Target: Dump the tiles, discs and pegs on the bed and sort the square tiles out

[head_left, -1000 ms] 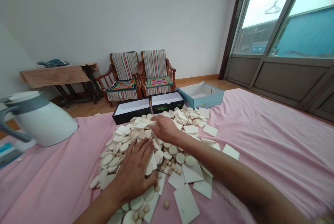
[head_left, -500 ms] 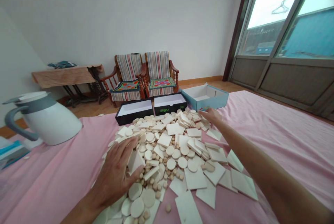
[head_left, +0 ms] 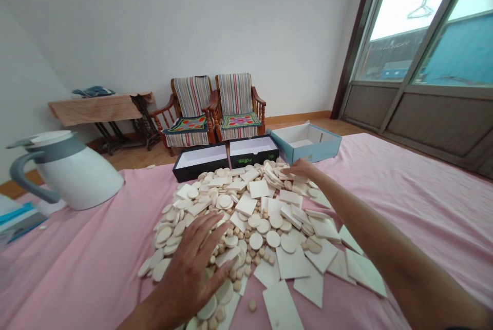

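A heap of cream-white flat pieces [head_left: 254,217], round discs, squares and small beads, lies on the pink cloth [head_left: 404,191]. My left hand [head_left: 194,266] rests flat on the near left side of the heap, fingers stretched out over discs. My right hand [head_left: 302,168] reaches across to the far right edge of the heap, close to the blue box [head_left: 306,141], fingers lying on square pieces; whether it grips one is unclear.
Two open black boxes [head_left: 200,160] [head_left: 252,151] with white insides stand behind the heap, left of the blue box. A white jug with a grey handle [head_left: 65,171] stands at left. Two striped wooden chairs [head_left: 215,109] and a window wall [head_left: 423,53] lie beyond.
My right hand has moved from the heap's middle to its far right edge by the blue box. The pieces have been spread out wider. My left hand has shifted slightly over the near discs.
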A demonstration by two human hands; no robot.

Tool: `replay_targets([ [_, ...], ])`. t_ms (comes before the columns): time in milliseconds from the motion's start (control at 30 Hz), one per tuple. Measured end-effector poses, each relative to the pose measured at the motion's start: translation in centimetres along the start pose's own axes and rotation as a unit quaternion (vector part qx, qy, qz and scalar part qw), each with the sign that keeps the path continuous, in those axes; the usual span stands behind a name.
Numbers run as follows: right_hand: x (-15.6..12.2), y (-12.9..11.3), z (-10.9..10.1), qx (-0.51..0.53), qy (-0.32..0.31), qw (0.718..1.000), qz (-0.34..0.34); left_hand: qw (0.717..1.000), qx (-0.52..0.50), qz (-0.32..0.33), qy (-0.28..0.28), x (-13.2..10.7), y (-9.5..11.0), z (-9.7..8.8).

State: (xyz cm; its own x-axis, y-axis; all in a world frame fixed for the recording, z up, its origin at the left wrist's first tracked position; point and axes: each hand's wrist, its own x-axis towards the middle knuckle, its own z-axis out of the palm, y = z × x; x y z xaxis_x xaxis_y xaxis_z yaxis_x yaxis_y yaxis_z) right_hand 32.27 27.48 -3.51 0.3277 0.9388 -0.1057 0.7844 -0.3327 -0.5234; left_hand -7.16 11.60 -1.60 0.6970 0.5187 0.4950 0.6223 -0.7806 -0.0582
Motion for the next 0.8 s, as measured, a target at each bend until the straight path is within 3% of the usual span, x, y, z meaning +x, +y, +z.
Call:
replay_targets([
  [167, -1.7, -1.3, -0.2, 0.078, -0.007, 0.997, -0.004, 0.992, -0.050, 0.086, -0.079, 1.2, 2.8, -0.9],
  [333, -4.2, -5.3, 0.7, 0.103, -0.012, 0.993, -0.053, 0.948, -0.135, 0.204, -0.205, 4.6, 6.6, -0.5],
  [433, -6.6, -8.6, 1.9, 0.097, 0.015, 0.989, -0.107, 0.930, -0.136, 0.264, -0.217, 6.1, 8.5, 0.6],
  [533, -8.6, -10.0, 1.7, 0.163, -0.026, 0.961, -0.220, 0.928, -0.131, 0.279, -0.211, 6.8, 9.4, 1.3],
  [600, -8.9, -9.3, 0.3, 0.185, -0.052, 0.940, -0.281, 0.926, -0.136, 0.281, -0.214, 6.8, 9.5, 1.4],
  [633, -8.8, -8.5, -0.6, 0.147, -0.049, 0.945, -0.289, 0.925, -0.137, 0.281, -0.216, 6.7, 9.6, 1.4],
  [700, -8.2, -6.2, -2.2, -0.012, -0.029, 0.967, -0.252, 0.928, -0.131, 0.274, -0.217, 6.6, 9.5, 1.4],
  [733, -7.9, -4.8, -2.8, -0.113, -0.032, 0.969, -0.218, 0.930, -0.124, 0.269, -0.215, 6.4, 9.5, 1.4],
  [800, -7.4, -2.3, -3.4, -0.196, -0.047, 0.963, -0.178, 0.940, -0.104, 0.252, -0.206, 6.1, 9.3, 1.7],
])
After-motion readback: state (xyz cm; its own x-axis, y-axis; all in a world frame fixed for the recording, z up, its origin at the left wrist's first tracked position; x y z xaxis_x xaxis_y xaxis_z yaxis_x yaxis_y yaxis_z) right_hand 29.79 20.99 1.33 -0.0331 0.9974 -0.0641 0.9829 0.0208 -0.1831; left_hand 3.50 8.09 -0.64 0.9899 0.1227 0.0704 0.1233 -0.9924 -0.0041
